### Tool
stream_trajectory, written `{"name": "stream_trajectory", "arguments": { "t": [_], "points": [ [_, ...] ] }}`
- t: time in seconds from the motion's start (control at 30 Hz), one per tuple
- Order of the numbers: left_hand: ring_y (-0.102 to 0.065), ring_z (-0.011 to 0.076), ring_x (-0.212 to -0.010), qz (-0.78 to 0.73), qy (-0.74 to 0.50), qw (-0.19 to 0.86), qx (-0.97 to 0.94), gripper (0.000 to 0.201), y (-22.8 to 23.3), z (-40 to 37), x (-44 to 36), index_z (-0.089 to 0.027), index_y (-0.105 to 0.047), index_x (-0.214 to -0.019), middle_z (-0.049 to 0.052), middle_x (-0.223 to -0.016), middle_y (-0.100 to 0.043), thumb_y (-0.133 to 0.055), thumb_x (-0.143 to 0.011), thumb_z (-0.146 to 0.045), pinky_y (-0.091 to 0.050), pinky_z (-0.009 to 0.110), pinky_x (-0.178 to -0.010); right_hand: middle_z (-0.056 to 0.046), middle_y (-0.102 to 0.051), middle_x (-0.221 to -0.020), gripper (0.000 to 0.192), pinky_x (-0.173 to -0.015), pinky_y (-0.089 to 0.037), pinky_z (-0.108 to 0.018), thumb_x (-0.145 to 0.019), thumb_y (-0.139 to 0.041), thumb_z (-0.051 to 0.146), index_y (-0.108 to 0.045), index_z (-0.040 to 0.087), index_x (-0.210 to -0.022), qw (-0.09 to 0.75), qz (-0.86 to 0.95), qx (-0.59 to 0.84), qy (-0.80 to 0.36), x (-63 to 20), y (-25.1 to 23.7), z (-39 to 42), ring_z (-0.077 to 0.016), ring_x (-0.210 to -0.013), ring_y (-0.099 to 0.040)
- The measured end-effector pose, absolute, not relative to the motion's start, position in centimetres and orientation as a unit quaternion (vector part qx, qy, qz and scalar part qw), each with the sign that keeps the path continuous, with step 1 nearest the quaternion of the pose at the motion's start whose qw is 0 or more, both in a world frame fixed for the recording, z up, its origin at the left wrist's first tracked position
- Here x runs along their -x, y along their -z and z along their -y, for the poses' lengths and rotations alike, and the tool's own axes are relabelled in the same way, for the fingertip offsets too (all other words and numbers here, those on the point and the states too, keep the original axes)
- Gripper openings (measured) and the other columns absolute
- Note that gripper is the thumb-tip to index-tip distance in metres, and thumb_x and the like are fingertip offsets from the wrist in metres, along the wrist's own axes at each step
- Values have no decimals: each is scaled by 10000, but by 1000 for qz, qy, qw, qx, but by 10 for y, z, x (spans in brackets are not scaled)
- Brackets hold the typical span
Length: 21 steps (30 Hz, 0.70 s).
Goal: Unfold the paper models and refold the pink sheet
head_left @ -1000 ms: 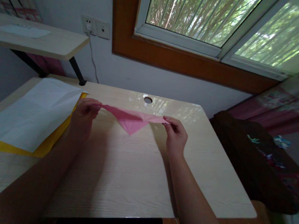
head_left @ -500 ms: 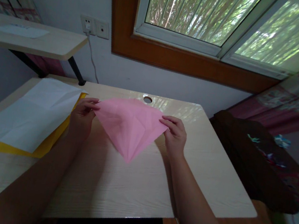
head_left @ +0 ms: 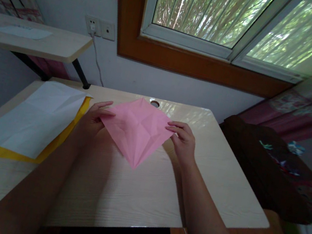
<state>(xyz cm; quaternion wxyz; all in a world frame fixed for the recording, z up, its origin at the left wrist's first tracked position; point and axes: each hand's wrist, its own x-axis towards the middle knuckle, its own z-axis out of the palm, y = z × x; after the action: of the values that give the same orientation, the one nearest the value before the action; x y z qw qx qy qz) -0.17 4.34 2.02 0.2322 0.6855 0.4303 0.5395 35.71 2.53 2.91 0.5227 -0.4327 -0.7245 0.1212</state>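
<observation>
A creased pink sheet of paper (head_left: 139, 128) is spread in a diamond shape above the desk, one corner pointing toward me. My left hand (head_left: 94, 116) pinches its left corner between thumb and fingers. At the right corner, my right hand (head_left: 181, 137) grips the paper with the fingertips on top and the thumb below. Fold lines run across the sheet and meet near its middle.
White paper (head_left: 36, 117) lies over a yellow sheet (head_left: 3, 152) on the desk's left. Behind them stands a raised shelf (head_left: 66, 46) on black legs. The pale desk (head_left: 222, 184) has a round cable hole (head_left: 155, 103) at the back. A dark sofa (head_left: 258, 166) stands right.
The pink paper has opened flatter, its far corner now rising to a point. My left hand has shifted slightly right and its upper finger has lifted. My right hand stays nearly still.
</observation>
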Motion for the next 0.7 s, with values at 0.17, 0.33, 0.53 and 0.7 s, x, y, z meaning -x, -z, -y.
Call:
{"name": "stream_trajectory", "arguments": {
  "t": [0.17, 0.33, 0.53, 0.7],
  "points": [
    [-662, 236, -1137, -411, -485, 225, -738, 173, -18, -43, 9, -325, -784, -1034, 45, -1225, -713, -681, -895, -337, -499, 438, -1040, -40, -717, -1079, 137, -965, -523, -455, -929, -653, 272, -775, 317, -973, 511, 727, 438, -134, -365, -31, -28, -230, -1043, -664],
    [-675, 227, -1074, -439, -476, 228, -727, 154, -15, -44, 10, -284, -785, -928, 43, -1137, -742, -677, -897, -390, -519, 400, -991, -42, -710, -945, 109, -885, -508, -387, -903, -689, 318, -752, 252, -843, 511, 706, 448, -200, -367, -28, -32, -212, -947, -654],
    [-692, 208, -831, -507, -438, 326, -667, 298, -20, -39, 2, -216, -759, -929, 56, -885, -744, -633, -913, -486, -546, 322, -777, -17, -659, -717, 305, -679, -450, -301, -877, -686, 472, -695, 188, -767, 472, 614, 522, -357, -362, -21, -33, -156, -671, -571],
    [-674, 221, -966, -536, -441, 374, -615, 290, -31, -32, -8, -183, -717, -922, 65, -1042, -731, -638, -893, -460, -533, 361, -900, -12, -644, -728, 352, -692, -439, -286, -838, -716, 531, -672, 191, -757, 472, 562, 548, -400, -359, -14, -33, -152, -700, -574]
  ]
}}
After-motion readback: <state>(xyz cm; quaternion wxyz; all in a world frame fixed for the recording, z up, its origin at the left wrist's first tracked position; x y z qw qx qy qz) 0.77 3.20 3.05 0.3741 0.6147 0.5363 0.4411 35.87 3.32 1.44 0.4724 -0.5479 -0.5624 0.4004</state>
